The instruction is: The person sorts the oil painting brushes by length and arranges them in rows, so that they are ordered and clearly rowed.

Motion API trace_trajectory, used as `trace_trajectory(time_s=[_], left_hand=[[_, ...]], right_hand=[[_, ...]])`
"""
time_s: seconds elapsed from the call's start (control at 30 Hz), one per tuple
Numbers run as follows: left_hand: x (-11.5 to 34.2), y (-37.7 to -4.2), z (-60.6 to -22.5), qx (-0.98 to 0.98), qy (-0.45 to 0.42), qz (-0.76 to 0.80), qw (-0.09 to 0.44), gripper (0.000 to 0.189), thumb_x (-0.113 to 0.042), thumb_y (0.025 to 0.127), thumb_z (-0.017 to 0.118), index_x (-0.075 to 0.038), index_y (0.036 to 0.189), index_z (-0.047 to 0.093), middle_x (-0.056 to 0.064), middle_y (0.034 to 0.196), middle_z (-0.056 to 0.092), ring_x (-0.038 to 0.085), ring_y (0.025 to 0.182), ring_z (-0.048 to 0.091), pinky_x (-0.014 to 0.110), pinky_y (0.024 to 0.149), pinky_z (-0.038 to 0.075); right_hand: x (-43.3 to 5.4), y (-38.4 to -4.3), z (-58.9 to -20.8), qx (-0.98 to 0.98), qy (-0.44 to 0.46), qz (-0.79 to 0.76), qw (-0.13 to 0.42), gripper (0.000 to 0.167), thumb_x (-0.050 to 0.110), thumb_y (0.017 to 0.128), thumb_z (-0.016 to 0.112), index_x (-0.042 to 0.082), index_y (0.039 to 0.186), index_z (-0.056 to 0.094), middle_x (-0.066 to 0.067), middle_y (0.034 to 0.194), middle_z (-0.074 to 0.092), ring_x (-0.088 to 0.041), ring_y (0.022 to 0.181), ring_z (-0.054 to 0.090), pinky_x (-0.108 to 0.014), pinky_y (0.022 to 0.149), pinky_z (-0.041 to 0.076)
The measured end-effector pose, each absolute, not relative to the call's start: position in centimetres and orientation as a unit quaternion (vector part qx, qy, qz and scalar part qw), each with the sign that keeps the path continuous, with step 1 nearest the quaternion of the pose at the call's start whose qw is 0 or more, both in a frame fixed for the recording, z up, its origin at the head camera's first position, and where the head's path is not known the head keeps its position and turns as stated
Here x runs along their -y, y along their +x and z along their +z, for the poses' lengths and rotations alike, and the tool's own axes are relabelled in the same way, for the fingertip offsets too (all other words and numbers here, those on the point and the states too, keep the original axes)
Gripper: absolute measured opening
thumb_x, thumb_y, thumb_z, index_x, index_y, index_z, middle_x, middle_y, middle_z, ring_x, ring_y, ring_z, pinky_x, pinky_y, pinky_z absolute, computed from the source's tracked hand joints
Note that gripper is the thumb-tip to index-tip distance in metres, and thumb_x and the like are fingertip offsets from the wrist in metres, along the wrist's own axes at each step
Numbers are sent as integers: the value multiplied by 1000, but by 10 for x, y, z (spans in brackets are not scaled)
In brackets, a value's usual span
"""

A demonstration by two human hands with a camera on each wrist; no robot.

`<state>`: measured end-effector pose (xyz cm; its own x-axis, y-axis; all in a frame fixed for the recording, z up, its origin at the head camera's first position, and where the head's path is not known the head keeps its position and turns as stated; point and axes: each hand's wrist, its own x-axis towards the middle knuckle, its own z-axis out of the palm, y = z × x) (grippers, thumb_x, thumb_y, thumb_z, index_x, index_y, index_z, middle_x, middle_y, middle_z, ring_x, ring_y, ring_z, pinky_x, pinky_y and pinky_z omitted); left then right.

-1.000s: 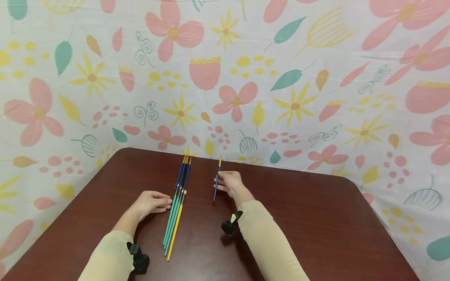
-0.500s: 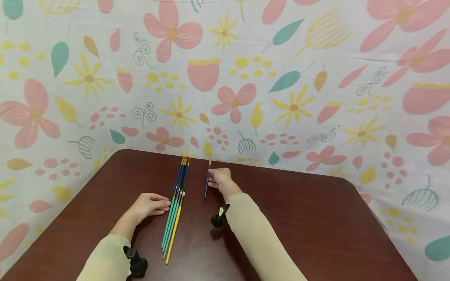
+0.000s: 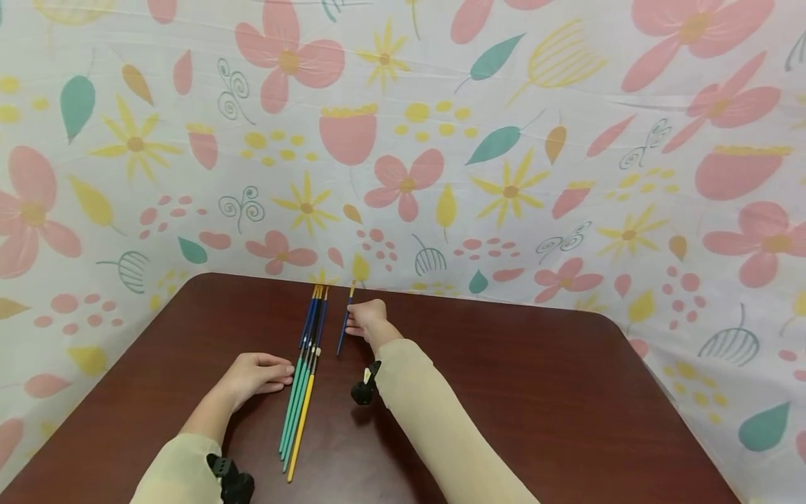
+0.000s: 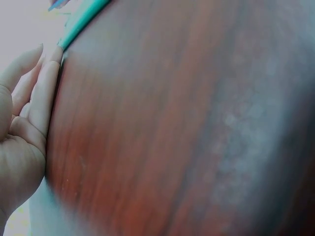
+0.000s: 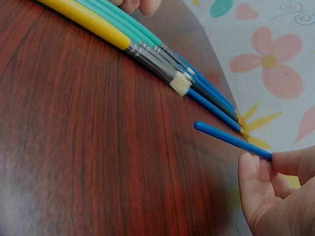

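My right hand (image 3: 368, 323) pinches a blue paintbrush (image 5: 231, 139) between thumb and fingers, bristle end toward the wall. It is just right of a row of paintbrushes at the table's far side. In that row several blue and dark-handled paintbrushes (image 3: 322, 320) lie farthest away. Nearer are several green-handled paintbrushes (image 3: 291, 409) and, on their right, one thick yellow paintbrush (image 3: 301, 427) with pale bristles. My left hand (image 3: 253, 376) rests on the table left of the row, fingers fairly straight, fingertips right at a green handle (image 4: 81, 22).
The dark brown table (image 3: 504, 392) ends at its back edge against a white cloth (image 3: 390, 231) printed with flowers and leaves. Small black cameras (image 3: 363, 392) sit on both wrists over beige sleeves (image 3: 434, 406).
My right hand has moved left with the blue paintbrush, bringing it closer to the row. The left hand stays beside the green handles. The head view has turned slightly right.
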<state>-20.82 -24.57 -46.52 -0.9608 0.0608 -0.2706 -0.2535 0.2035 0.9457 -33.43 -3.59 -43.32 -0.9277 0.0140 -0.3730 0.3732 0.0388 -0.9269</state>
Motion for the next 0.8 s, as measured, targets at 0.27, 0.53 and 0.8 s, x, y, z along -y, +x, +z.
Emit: trace_trajectory(time_s=[0.27, 0.53, 0.8], left_hand=[[247, -207, -465, -762, -50, 634, 120, 45, -17, 87, 68, 12, 119, 58, 8, 98, 71, 15, 83, 70, 30, 75, 58], [244, -206, -467, -763, -50, 633, 121, 43, -17, 87, 68, 11, 118, 59, 10, 100, 70, 16, 84, 70, 32, 76, 58], [247, -207, -464, -765, -63, 631, 114, 42, -17, 87, 68, 11, 116, 60, 10, 100, 70, 16, 84, 70, 32, 75, 58]], right_hand=[[52, -347, -439, -725, 143, -660, 136, 29, 10, 91, 62, -2, 117, 59, -9, 86, 64, -15, 61, 59, -25, 50, 54], [64, -358, -444, -744, 162, -632, 146, 26, 9, 90, 63, -3, 113, 61, -10, 78, 64, -16, 52, 57, -26, 45, 53], [67, -357, -439, -746, 143, -632, 154, 27, 10, 90, 63, 0, 115, 62, -11, 89, 69, -16, 62, 65, -25, 47, 53]])
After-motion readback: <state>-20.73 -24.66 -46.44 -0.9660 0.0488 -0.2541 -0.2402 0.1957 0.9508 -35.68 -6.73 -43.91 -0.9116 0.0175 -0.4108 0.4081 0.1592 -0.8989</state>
